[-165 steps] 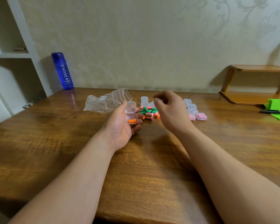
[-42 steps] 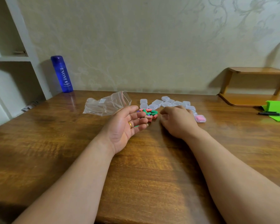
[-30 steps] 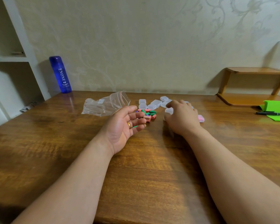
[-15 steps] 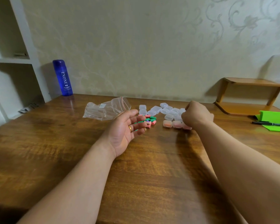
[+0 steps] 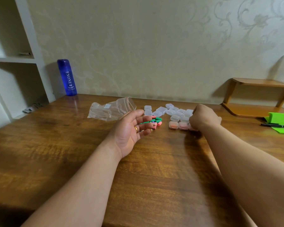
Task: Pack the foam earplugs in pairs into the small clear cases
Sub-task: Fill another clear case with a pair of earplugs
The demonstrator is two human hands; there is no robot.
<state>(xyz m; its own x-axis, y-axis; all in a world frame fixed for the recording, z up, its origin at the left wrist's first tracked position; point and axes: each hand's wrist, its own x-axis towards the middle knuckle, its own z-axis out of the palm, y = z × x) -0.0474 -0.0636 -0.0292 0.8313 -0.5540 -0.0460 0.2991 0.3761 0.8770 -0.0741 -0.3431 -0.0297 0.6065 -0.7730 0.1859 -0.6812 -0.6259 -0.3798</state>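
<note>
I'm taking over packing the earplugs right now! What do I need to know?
Left hand: open, palm up, beside the loose earplugs.
Right hand: curled at the right end of the filled row; whether it grips a case is hidden.
Done: two filled cases show plainly, a third pink one peeks from under the right hand.
Empty cases: clustered just behind them.
Left to do: pair the loose earplugs into the empty cases.
</note>
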